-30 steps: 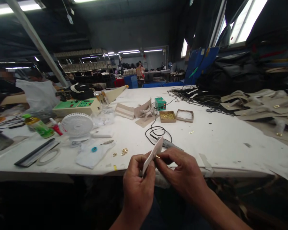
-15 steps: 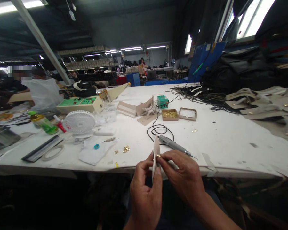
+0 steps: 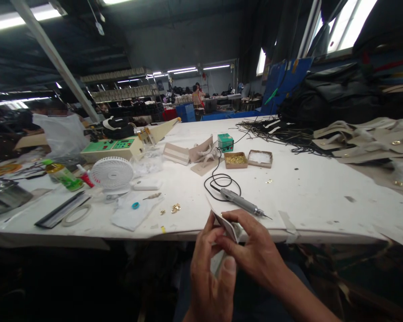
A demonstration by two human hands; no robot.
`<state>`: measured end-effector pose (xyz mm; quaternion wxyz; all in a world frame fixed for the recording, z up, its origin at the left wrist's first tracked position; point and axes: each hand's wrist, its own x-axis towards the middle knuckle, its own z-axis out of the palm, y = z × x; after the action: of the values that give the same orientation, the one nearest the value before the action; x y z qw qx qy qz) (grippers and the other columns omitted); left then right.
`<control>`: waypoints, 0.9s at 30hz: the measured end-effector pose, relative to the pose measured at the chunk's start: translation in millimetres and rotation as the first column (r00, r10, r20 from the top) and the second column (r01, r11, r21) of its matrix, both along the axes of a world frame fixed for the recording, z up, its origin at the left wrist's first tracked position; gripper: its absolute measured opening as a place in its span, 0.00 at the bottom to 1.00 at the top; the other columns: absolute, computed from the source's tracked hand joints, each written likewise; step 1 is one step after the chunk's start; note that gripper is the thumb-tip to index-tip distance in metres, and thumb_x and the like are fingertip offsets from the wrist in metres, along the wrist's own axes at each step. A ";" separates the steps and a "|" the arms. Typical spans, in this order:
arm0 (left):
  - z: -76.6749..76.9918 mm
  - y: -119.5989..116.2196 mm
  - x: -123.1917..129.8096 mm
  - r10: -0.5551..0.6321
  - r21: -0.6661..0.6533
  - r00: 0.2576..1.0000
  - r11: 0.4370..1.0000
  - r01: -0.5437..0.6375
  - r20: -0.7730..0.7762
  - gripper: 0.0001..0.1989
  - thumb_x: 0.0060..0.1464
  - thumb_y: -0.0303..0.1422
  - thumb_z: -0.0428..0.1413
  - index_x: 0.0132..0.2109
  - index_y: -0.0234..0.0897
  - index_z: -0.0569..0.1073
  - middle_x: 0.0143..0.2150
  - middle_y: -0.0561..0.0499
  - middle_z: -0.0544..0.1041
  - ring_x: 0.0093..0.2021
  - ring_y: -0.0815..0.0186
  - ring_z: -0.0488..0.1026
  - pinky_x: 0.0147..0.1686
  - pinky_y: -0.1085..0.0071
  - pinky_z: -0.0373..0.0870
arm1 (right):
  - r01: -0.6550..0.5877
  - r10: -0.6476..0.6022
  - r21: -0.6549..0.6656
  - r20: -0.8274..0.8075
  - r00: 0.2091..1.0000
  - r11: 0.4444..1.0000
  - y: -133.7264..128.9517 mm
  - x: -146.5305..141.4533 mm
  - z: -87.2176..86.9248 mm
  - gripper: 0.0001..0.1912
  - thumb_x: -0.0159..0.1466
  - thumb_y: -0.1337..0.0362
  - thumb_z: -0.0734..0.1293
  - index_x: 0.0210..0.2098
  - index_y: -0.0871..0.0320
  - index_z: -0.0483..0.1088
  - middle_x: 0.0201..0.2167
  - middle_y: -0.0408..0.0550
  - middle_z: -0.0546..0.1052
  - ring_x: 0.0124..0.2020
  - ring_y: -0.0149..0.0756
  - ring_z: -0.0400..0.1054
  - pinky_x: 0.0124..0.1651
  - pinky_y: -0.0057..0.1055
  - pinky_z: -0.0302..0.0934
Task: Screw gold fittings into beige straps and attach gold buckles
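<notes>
A thin flat beige piece (image 3: pixel 229 227), leather-like, is held between my two hands just past the table's front edge, tilted so that its edge faces me. My left hand (image 3: pixel 210 273) has its fingers curled against the piece from the left, its thumb lifted away. On the other side, my right hand (image 3: pixel 258 248) pinches the piece between thumb and forefinger. A small glint of gold metal shows by the right forefinger; most of it is hidden. Behind the hands lies a grey pen-shaped electric screwdriver (image 3: pixel 243 203) with a black cord.
Gold fittings (image 3: pixel 176 208) lie left of my hands. Farther back are a carton of small gold parts (image 3: pixel 235 160), a carton with white contents (image 3: pixel 260 158), a green box (image 3: pixel 225 142) and beige pieces (image 3: pixel 201 152). A white fan (image 3: pixel 112 173) stands left; beige straps (image 3: pixel 372 138) are piled right.
The beige piece has turned from nearly upright to tilted. My left thumb has come off it. My right thumb and forefinger have moved from the gold fitting to grip the piece.
</notes>
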<state>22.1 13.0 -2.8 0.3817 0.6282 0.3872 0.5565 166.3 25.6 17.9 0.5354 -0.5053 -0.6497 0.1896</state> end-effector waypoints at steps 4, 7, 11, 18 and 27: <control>3.0 -1.5 -1.8 -0.094 -0.001 0.994 0.996 0.094 -0.052 0.23 0.70 0.46 0.52 0.65 0.41 0.71 0.70 0.36 0.69 0.63 0.49 0.75 0.56 0.56 0.79 | 0.028 -0.053 -0.145 -0.171 0.984 0.989 3.6 -2.0 -7.0 0.12 0.70 0.56 0.69 0.45 0.55 0.80 0.42 0.50 0.83 0.44 0.44 0.77 0.49 0.37 0.69; 5.6 13.4 -5.0 -0.042 -0.074 0.994 0.997 0.035 -0.104 0.21 0.69 0.42 0.54 0.64 0.41 0.71 0.65 0.39 0.74 0.58 0.55 0.77 0.52 0.62 0.79 | -0.052 -0.067 -0.345 -0.323 0.944 0.937 6.1 7.3 -11.0 0.19 0.69 0.49 0.69 0.43 0.59 0.81 0.40 0.52 0.84 0.41 0.46 0.78 0.44 0.37 0.71; 2.1 53.0 -7.0 0.122 -0.178 0.969 0.971 -0.162 -0.214 0.24 0.59 0.39 0.64 0.60 0.40 0.73 0.56 0.43 0.79 0.46 0.60 0.78 0.43 0.66 0.78 | -0.302 -0.027 -0.487 -0.558 0.829 0.820 12.7 21.5 -18.8 0.26 0.64 0.45 0.72 0.49 0.60 0.80 0.39 0.53 0.84 0.38 0.48 0.79 0.38 0.37 0.72; -23.5 86.5 -4.2 -0.201 -0.559 0.972 0.795 0.236 0.124 0.28 0.53 0.41 0.67 0.57 0.33 0.75 0.47 0.43 0.84 0.40 0.59 0.80 0.40 0.66 0.77 | -0.387 -0.078 -0.590 -0.610 0.788 0.708 27.5 30.6 -49.1 0.23 0.62 0.48 0.73 0.46 0.61 0.80 0.34 0.52 0.83 0.32 0.44 0.77 0.35 0.34 0.69; -50.6 115.0 10.2 -0.230 -0.556 0.960 0.824 0.106 -0.159 0.13 0.48 0.30 0.65 0.43 0.34 0.81 0.37 0.48 0.84 0.35 0.62 0.78 0.34 0.70 0.73 | -0.212 -0.115 -0.768 -0.348 0.931 0.605 56.5 45.1 -68.7 0.16 0.58 0.53 0.72 0.35 0.61 0.80 0.30 0.50 0.82 0.28 0.39 0.73 0.30 0.30 0.62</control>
<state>32.3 128.0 -53.4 0.5465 0.5836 0.5112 0.3153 211.4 82.1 -50.8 0.3595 -0.6275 -0.4009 0.5624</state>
